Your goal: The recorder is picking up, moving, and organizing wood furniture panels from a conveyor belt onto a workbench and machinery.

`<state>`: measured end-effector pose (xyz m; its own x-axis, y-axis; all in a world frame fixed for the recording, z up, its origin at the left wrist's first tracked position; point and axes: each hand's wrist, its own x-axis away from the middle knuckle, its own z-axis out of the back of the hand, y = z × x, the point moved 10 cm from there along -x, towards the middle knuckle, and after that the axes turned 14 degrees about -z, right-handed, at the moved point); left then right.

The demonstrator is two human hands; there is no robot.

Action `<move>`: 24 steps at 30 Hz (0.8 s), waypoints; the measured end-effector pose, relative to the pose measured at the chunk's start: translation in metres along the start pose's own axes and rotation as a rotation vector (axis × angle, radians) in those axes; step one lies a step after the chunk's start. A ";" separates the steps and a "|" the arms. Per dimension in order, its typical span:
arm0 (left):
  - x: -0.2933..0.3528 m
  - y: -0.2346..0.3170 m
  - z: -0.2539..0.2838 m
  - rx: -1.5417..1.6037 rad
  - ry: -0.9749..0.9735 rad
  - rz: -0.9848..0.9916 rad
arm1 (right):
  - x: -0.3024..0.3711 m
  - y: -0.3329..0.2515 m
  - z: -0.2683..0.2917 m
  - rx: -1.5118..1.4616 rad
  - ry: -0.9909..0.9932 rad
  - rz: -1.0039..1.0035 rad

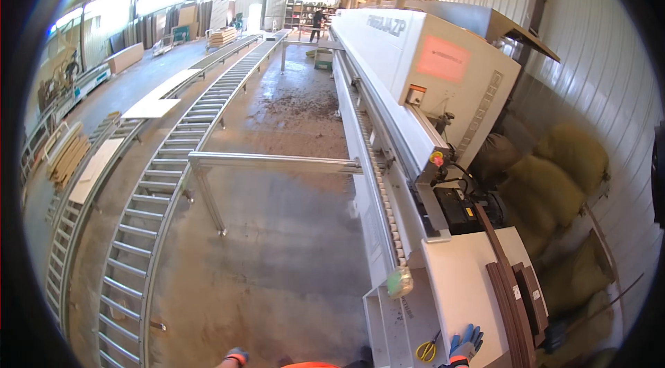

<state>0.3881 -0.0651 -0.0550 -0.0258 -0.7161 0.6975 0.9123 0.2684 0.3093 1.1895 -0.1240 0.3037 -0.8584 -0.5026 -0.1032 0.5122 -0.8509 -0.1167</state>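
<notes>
My right hand (467, 342), in a blue and grey glove with an orange cuff, is over the near edge of a white work surface (460, 271). Its fingers are spread, and nothing shows in them. Just left of it lie scissors with yellow loop handles (427, 351). To its right, dark brown strips (508, 306) are stacked lengthwise on the same surface. At the lower edge my left hand (237, 355), gloved too, hangs over the floor away from any object. Its fingers are too small and turned to make out.
A long white machine (388, 42) with a chain track (377, 181) runs away on the right. Roller conveyors (156, 198) stretch along the left, one carrying white panels (151, 108). A metal support bar (277, 159) crosses between. Stuffed sacks (547, 188) lean by the wall; a person (317, 24) stands far off.
</notes>
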 end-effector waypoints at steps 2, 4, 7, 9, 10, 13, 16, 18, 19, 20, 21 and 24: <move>0.023 -0.079 -0.001 -0.444 -0.101 -0.093 | 0.006 -0.002 -0.009 0.029 -0.020 -0.081; 0.071 -0.125 -0.021 -0.612 -0.271 -0.028 | 0.014 0.000 -0.016 0.074 -0.005 -0.109; 0.126 -0.116 -0.026 -0.662 -0.439 -0.177 | 0.031 0.004 -0.007 0.115 0.062 -0.112; 0.136 -0.126 -0.058 -0.591 -0.470 -0.201 | 0.034 -0.012 -0.011 0.143 0.062 -0.092; 0.120 -0.122 -0.085 -0.550 -0.517 -0.270 | 0.035 -0.011 -0.014 0.164 0.094 -0.094; 0.079 -0.084 -0.145 -0.509 -0.509 -0.434 | 0.043 -0.015 -0.001 0.220 0.131 -0.146; 0.048 -0.048 -0.148 -0.154 -0.281 -0.242 | 0.046 -0.022 0.001 0.239 0.142 -0.173; 0.041 -0.030 -0.142 -0.067 -0.306 -0.225 | 0.046 -0.024 0.002 0.223 0.167 -0.151; 0.040 -0.027 -0.136 -0.031 -0.321 -0.218 | 0.048 -0.022 0.002 0.210 0.191 -0.147; 0.042 -0.027 -0.129 0.003 -0.336 -0.209 | 0.046 -0.019 -0.001 0.214 0.206 -0.141; 0.049 -0.033 -0.119 -0.004 -0.332 -0.200 | 0.046 -0.020 -0.001 0.208 0.196 -0.142; 0.072 -0.018 -0.064 -0.137 -0.076 -0.488 | 0.045 -0.023 0.005 0.215 0.159 -0.156</move>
<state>0.3961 -0.1628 -0.0512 -0.4872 -0.6868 0.5394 0.8316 -0.1763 0.5266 1.1391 -0.1280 0.3069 -0.9021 -0.3478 -0.2553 0.3423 -0.9372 0.0671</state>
